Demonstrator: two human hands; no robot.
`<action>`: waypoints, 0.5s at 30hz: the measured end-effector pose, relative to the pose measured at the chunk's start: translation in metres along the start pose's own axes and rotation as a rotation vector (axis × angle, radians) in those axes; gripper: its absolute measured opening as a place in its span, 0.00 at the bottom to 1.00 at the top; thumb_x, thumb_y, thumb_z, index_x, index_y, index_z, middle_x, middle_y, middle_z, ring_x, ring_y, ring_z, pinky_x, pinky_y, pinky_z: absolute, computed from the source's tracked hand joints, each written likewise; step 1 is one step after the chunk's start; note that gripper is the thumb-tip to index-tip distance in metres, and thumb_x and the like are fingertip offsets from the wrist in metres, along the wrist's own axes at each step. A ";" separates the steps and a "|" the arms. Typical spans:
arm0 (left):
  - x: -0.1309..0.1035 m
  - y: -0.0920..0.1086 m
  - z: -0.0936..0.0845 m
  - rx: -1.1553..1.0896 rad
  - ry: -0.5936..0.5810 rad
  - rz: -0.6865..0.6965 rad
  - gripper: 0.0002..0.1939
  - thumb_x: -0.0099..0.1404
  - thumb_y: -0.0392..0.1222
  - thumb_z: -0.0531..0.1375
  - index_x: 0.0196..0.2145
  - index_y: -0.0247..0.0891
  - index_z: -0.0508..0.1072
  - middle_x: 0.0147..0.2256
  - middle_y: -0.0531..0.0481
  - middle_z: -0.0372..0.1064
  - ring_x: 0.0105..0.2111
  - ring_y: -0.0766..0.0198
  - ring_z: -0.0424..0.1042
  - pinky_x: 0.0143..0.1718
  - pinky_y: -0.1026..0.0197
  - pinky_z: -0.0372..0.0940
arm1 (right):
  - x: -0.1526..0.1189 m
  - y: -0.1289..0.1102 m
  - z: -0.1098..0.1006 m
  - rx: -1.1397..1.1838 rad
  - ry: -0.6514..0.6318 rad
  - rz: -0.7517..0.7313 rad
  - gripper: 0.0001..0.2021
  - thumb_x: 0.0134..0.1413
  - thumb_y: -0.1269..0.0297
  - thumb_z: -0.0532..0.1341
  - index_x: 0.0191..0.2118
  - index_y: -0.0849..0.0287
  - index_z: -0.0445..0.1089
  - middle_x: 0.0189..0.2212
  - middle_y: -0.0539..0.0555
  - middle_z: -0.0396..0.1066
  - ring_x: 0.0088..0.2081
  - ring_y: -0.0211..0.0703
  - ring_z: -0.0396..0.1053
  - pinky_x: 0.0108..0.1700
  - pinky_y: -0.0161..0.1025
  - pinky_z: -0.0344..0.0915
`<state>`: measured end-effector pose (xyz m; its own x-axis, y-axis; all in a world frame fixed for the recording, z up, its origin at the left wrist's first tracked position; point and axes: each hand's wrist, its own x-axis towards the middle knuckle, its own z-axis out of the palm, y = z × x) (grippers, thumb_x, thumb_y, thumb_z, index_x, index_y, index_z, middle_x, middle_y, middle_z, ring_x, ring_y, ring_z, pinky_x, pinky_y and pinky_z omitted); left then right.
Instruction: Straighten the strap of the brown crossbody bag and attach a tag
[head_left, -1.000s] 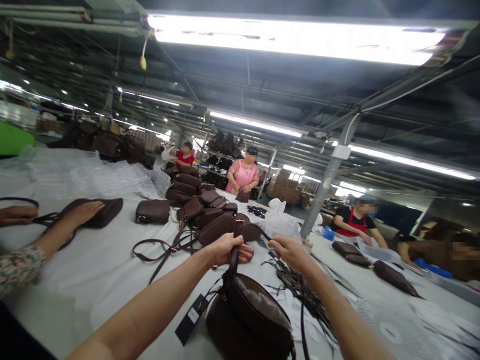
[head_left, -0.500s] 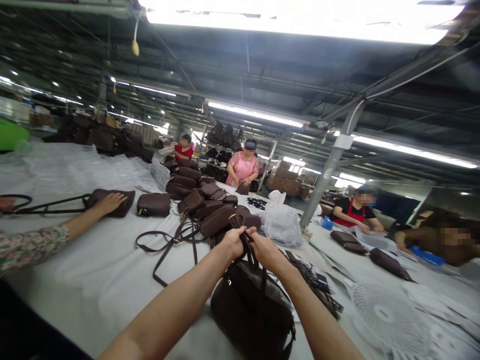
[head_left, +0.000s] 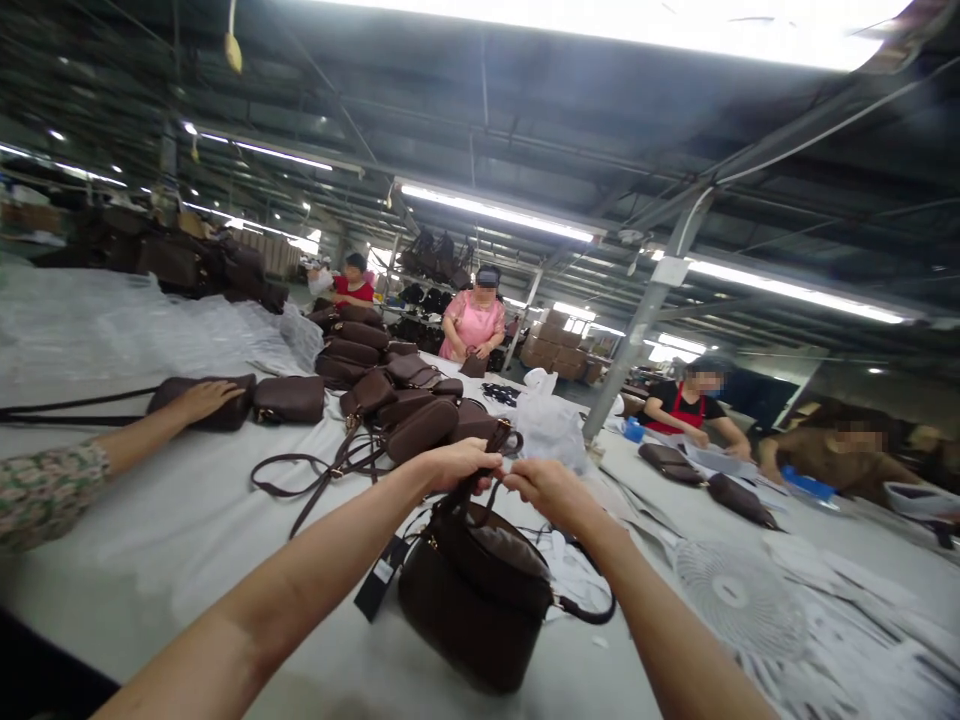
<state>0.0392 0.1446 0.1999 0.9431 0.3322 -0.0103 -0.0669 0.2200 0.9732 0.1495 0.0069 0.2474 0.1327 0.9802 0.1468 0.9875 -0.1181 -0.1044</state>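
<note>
A dark brown handbag (head_left: 472, 590) stands on the white table (head_left: 187, 520) in front of me, its top open with grey lining showing. My left hand (head_left: 454, 465) grips the bag's strap (head_left: 480, 480) above it. My right hand (head_left: 547, 490) pinches the same strap just to the right, fingers closed. A black hang tag (head_left: 379, 590) dangles at the bag's left side. A loop of strap (head_left: 592, 610) curls out at the bag's right.
A heap of brown bags (head_left: 397, 410) with loose straps lies beyond my hands. A co-worker's hand (head_left: 199, 398) rests on a flat brown bag (head_left: 225, 400) at left. A white plastic bag (head_left: 547, 425), a white fan grille (head_left: 739, 600) and other workers are further off.
My right hand came in from the right and joined my left on the strap. The bag tipped more upright, and its hang tag swung out at the left.
</note>
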 end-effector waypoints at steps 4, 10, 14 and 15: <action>-0.005 0.001 0.002 0.121 -0.100 -0.016 0.16 0.50 0.48 0.67 0.27 0.34 0.68 0.21 0.53 0.66 0.17 0.72 0.59 0.19 0.67 0.52 | 0.006 -0.004 0.001 -0.061 0.048 0.051 0.14 0.58 0.57 0.56 0.26 0.57 0.72 0.24 0.52 0.72 0.30 0.41 0.69 0.29 0.34 0.53; -0.021 0.017 0.004 0.388 -0.144 -0.020 0.14 0.43 0.41 0.68 0.25 0.36 0.66 0.20 0.59 0.59 0.19 0.72 0.57 0.20 0.67 0.53 | 0.004 0.001 0.000 -0.167 0.188 0.122 0.19 0.51 0.53 0.64 0.44 0.61 0.70 0.38 0.60 0.73 0.38 0.50 0.71 0.34 0.38 0.63; -0.022 0.028 0.004 0.455 -0.190 -0.062 0.14 0.43 0.37 0.66 0.28 0.36 0.67 0.21 0.59 0.60 0.20 0.71 0.58 0.21 0.67 0.53 | -0.007 -0.004 -0.010 -0.362 0.281 -0.022 0.49 0.39 0.60 0.72 0.66 0.54 0.46 0.66 0.67 0.45 0.53 0.60 0.65 0.42 0.46 0.69; -0.021 0.030 0.005 0.487 -0.210 -0.062 0.13 0.44 0.37 0.65 0.29 0.36 0.68 0.21 0.59 0.60 0.21 0.70 0.58 0.21 0.67 0.54 | -0.009 -0.006 -0.013 -0.410 0.264 -0.036 0.54 0.38 0.61 0.73 0.67 0.52 0.41 0.68 0.67 0.39 0.54 0.62 0.64 0.42 0.46 0.69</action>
<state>0.0189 0.1398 0.2302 0.9888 0.1305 -0.0731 0.1024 -0.2343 0.9668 0.1436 -0.0030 0.2597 0.0624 0.9174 0.3932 0.9370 -0.1896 0.2935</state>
